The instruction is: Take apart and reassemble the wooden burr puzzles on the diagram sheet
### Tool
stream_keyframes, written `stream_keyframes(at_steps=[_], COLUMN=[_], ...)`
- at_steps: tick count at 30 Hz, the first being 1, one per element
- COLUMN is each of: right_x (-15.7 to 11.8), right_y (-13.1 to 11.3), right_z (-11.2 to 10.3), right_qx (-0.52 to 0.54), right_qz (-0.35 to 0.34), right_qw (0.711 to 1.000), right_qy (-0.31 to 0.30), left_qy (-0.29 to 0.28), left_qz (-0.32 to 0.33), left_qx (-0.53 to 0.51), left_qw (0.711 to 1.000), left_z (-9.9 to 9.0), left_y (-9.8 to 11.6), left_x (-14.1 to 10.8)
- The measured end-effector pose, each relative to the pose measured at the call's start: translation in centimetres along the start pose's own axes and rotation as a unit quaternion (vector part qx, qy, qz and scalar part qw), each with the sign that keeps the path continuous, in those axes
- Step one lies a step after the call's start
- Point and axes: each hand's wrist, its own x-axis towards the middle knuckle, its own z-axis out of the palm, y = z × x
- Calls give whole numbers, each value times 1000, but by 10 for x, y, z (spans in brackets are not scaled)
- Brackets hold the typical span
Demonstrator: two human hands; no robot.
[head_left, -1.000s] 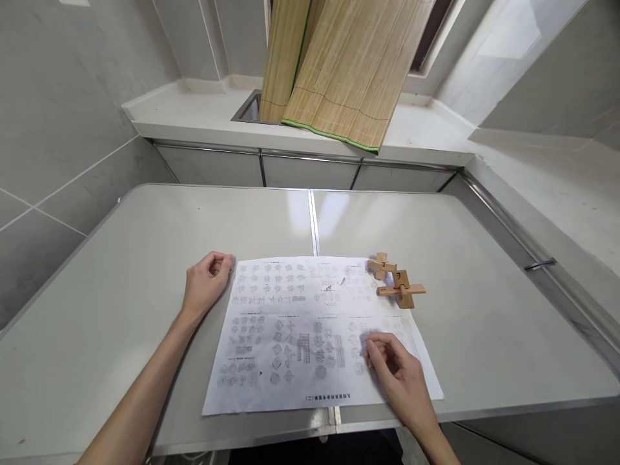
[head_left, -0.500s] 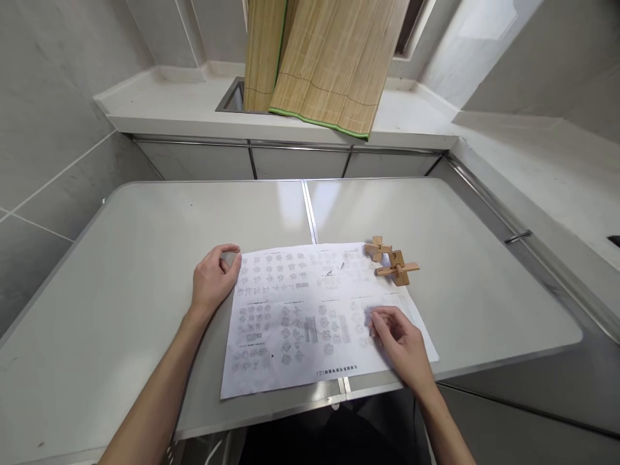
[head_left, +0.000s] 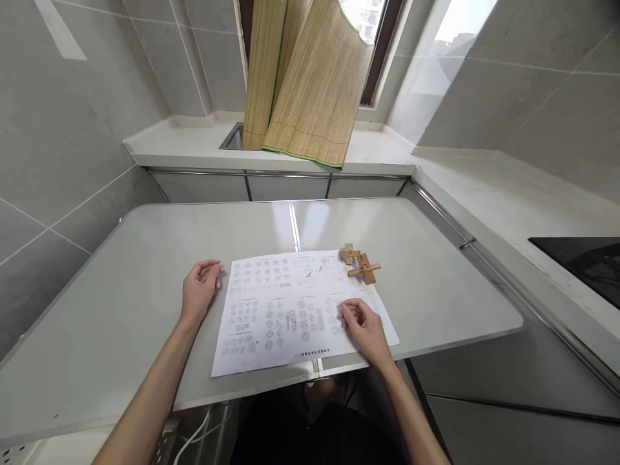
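A large white sheet of paper [head_left: 271,354], printed with rows of small drawings and text, lies flat on the table. My left hand [head_left: 199,289] rests on the tabletop just left of the sheet, its fingers loosely bent and holding nothing. On the sheet's right part lies my right hand [head_left: 364,328], fingers relaxed and half curled, nothing visible in them. Beyond it, at the sheet's far right corner, sit two small wooden puzzles of interlocked pieces: a smaller cross-shaped puzzle [head_left: 349,253] and a larger puzzle [head_left: 365,268] with a stick through a marked block.
The pale folding table [head_left: 155,258] has a metal seam across its middle. Behind it, a bamboo mat [head_left: 310,97] hangs over a counter [head_left: 194,158] with a sink [head_left: 232,137]. A black cooktop [head_left: 581,258] is on the right counter. White cables [head_left: 194,434] hang below.
My left hand has come away from the sheet's left edge and now lies a little apart from it. The camera view has tilted up and shifted right. The right hand stays on the sheet.
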Motion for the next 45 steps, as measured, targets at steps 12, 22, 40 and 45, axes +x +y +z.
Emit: stream_keyframes(at_steps=[12,22,40,45], right_x=[0,-1,-1,-1], right_y=[3,-1,-2,-6], right_z=[0,-1,-1,1], right_qx=[19,-3,-37,-68], right_qz=[17,17,27,20], right_qw=[1000,1000,999,997], right_qy=[12,11,-3,-2], left_qy=[-20,-24,-28,-23], left_qz=[20,22,10,11], left_qx=[85,109,146,148], left_qw=[996,994,989,989], left_z=[5,7,7,8], left_y=[-5,-3,6,8], left_x=[2,-1,-6,-6])
